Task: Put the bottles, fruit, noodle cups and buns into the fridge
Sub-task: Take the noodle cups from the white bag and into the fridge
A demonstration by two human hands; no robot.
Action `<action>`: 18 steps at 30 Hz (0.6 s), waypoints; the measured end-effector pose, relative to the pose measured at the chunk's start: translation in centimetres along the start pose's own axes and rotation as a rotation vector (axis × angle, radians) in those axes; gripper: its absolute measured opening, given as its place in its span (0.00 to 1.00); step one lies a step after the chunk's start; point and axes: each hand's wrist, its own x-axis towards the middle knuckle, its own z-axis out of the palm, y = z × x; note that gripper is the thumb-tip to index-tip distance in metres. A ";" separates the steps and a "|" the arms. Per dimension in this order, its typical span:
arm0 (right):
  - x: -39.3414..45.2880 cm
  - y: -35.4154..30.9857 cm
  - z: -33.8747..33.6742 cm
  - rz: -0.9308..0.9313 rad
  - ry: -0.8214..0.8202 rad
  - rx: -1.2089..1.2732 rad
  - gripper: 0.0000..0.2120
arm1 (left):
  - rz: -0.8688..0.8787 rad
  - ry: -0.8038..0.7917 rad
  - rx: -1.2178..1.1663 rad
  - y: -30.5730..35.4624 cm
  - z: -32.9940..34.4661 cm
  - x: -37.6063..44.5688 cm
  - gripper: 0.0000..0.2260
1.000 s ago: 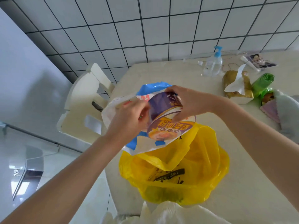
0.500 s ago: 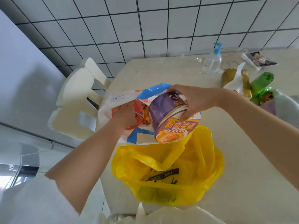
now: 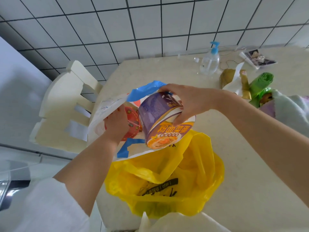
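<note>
**Lifting the Noodle Cup from the Bag**

Gripping the purple noodle cup (image 3: 160,121) around its side wall, the right hand (image 3: 189,102) holds it tilted, lid toward the camera, just above the mouth of the white-and-blue bag (image 3: 133,97). The cup is judged light and thin-walled, with a smooth film wrap: hold it across the body near the rim, with moderate pressure, to prevent crushing or slipping. The left hand (image 3: 115,122) reaches into the bag and rests on a red noodle cup (image 3: 133,121); whether its fingers close on it cannot be told. The bag stands near the table's (image 3: 250,164) left edge. A yellow bag (image 3: 167,185) lies just in front, toward the near edge. A pump bottle (image 3: 209,61) stands near the far edge.
</note>
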 end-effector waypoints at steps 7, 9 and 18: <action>0.7 -0.6 -0.4 0.001 -0.029 0.004 0.45 | 0.161 0.000 0.137 0.9 -1.6 -2.2 0.16; 0.8 -1.0 -0.2 0.003 -0.028 -0.010 0.45 | 0.249 0.042 0.108 0.9 -2.8 -2.9 0.14; 0.5 -2.2 0.8 -0.008 -0.006 -0.015 0.48 | 0.171 -0.103 0.037 1.5 -3.1 -4.8 0.20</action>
